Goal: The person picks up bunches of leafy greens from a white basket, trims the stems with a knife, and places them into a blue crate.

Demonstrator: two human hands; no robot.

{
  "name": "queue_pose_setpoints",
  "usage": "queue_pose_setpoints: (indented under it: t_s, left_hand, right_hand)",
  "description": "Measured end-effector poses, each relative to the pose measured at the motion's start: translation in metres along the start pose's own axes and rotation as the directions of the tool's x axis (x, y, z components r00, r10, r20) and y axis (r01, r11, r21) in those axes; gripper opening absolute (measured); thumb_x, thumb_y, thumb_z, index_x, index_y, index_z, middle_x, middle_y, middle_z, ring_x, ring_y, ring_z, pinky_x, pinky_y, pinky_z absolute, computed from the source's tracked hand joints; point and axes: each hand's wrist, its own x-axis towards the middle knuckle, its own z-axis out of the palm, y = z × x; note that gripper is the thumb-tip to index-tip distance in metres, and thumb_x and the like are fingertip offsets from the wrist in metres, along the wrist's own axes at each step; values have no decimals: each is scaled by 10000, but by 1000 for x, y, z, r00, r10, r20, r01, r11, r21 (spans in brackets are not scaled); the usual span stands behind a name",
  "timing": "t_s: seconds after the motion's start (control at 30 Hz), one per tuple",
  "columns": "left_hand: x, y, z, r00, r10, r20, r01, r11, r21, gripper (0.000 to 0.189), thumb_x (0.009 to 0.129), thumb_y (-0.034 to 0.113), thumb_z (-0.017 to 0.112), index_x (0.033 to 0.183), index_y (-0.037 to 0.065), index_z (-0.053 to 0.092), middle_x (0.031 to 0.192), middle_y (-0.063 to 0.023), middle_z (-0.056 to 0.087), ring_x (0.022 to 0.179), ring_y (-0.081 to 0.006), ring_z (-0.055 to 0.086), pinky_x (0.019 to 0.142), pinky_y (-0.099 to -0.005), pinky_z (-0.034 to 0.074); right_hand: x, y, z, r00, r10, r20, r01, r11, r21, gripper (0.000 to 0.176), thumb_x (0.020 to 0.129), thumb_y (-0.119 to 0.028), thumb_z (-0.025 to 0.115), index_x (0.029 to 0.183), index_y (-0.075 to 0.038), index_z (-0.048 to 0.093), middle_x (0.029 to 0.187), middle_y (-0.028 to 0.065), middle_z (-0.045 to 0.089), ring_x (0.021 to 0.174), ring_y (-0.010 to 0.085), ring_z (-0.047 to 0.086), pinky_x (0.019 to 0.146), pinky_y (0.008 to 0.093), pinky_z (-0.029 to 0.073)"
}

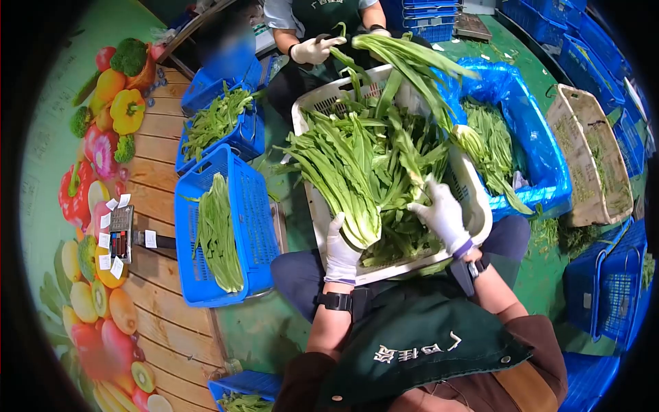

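My left hand (342, 254), in a white glove, is closed round the base of a bunch of long-leaved lettuce (347, 172), its leaves fanning away from me. My right hand (443, 214), also gloved, is over the right side of the white crate (482, 206). Its thumb and forefinger are spread apart, the fingertips right at the lower end of a leafy stalk (410, 161). Loose lettuce leaves fill the crate between my knees. Opposite me, a person's gloved hand (316, 50) is closed on a thin leaf stem, and more long lettuce lies over the far rim.
To the left, a blue basket (261, 226) holds a lettuce bunch, with another filled blue basket (254, 134) behind it. A blue-lined crate (549, 165) with greens stands right, beside a beige crate (570, 113). A scale display (121, 230) stands by the wooden slats (161, 275).
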Motion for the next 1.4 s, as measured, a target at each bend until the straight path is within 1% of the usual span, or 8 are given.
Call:
queue_pose_setpoints:
  t_s: [0.07,0.27,0.53,0.7,0.83,0.97,1.1,1.4]
  left_hand:
    - [0,-2,4,998,37,-46,-36,999,28,693,806,271,648,1388,44,348,1325,-162,476,1236,-368,435,1049,-505,343]
    - [4,-4,-31,990,131,-44,-131,991,22,366,830,207,664,1099,-6,537,985,-112,609,921,-249,595,873,-398,486]
    - [2,-8,36,965,258,-49,-228,916,331,425,854,127,634,1222,-24,485,1097,-127,587,1020,-245,578,907,-371,479]
    - [13,-12,10,976,178,-124,-175,984,35,513,906,266,556,1339,38,400,1275,-134,519,1140,-304,517,1011,-450,398]
    - [18,-6,11,956,243,-163,-270,948,-170,530,848,334,619,1276,49,490,1246,-126,557,1158,-316,513,1010,-466,406]
    - [9,-2,17,963,267,37,-267,964,-14,736,805,383,664,1410,101,353,1388,-101,446,1232,-315,458,1021,-501,386]
    - [15,1,17,907,144,396,-193,978,85,952,789,507,678,1476,87,173,1476,-216,263,1251,-432,405,979,-569,415]
    - [11,-13,-26,953,283,-106,-253,939,231,507,900,319,607,1281,13,469,1218,-128,557,1095,-283,537,964,-435,443]
  right_hand:
    - [-15,-24,6,978,-189,-88,208,920,333,279,697,-247,788,831,-45,649,710,108,593,652,279,615,625,352,497]
    - [-36,-73,20,950,-309,48,296,939,175,358,653,-320,815,757,-46,609,693,130,599,649,301,616,585,362,500]
    - [-12,-55,23,870,-59,489,-203,862,464,298,737,-283,754,822,-17,648,716,174,641,659,290,645,625,360,503]
    - [-26,-61,23,985,-171,-16,158,866,474,159,758,-164,677,798,-20,620,652,153,590,592,243,615,596,348,500]
    - [-10,-73,-7,842,310,442,-496,121,860,198,851,-191,625,711,-67,559,600,-15,545,500,62,499,465,222,393]
    - [-1,-62,-14,819,150,554,-544,513,664,254,783,-217,760,755,-55,568,657,6,581,541,85,525,509,223,425]
    - [-23,-78,2,926,-376,39,305,802,513,310,696,-194,797,904,-43,623,706,84,548,622,228,576,575,326,464]
    - [-27,-68,39,937,-340,-75,338,836,432,249,653,-123,730,829,-55,568,744,145,578,678,344,604,599,405,486]
